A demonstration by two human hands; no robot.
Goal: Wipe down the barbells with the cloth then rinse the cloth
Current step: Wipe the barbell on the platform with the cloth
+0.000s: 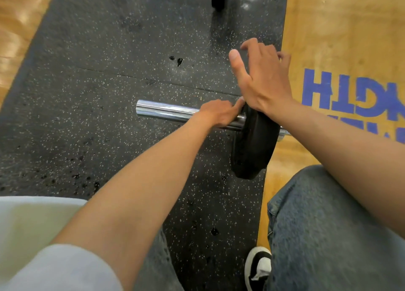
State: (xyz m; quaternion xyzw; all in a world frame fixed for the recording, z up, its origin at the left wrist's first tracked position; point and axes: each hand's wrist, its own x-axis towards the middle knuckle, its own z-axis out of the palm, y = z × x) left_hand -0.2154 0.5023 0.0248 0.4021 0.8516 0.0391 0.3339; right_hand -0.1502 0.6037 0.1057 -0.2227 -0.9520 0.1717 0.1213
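My left hand point(215, 113) is curled around the chrome sleeve of the barbell point(162, 110), right up against the black plate point(254, 141), index finger poking toward the plate's top edge. My right hand point(260, 78) is above the plate with the heel of the palm on its rim, fingers spread loose and holding nothing. The bar lies across the speckled black mat point(109, 60), the plate near the mat's edge beside the wood floor point(339, 38). No cloth in view. My jeans point(317, 225) and shoe point(258, 266) show below.
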